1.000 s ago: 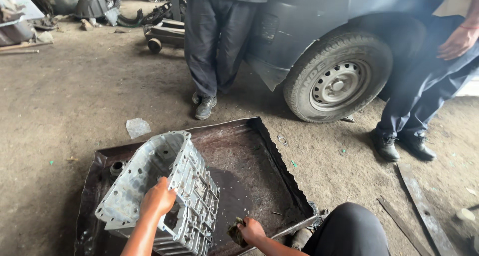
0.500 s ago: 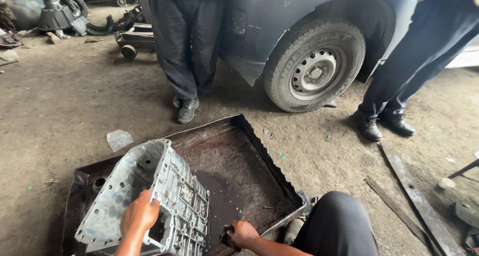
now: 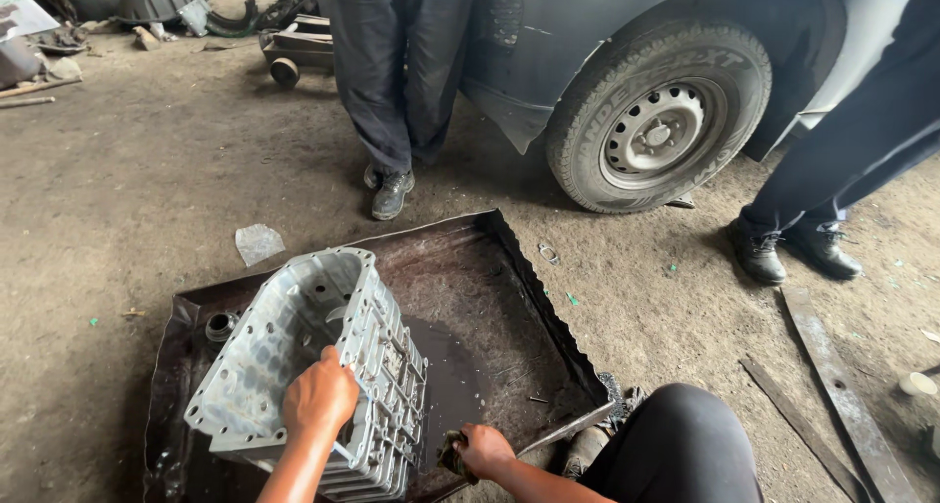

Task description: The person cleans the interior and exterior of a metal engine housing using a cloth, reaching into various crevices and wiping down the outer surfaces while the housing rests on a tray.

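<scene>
We see, largest first, the grey car with its wheel standing well beyond the metal tray; two people stand beside it, one beyond the tray's far edge, another to the tray's right. The dark, dented tray lies on the dirt floor. Inside the tray, at its left, the aluminium casing rests tilted, open side up. Our left hand curls over the casing's near rim, fingers wrapped on it. Our right hand, at the tray's near edge, closes in a fist around a small dark tool.
</scene>
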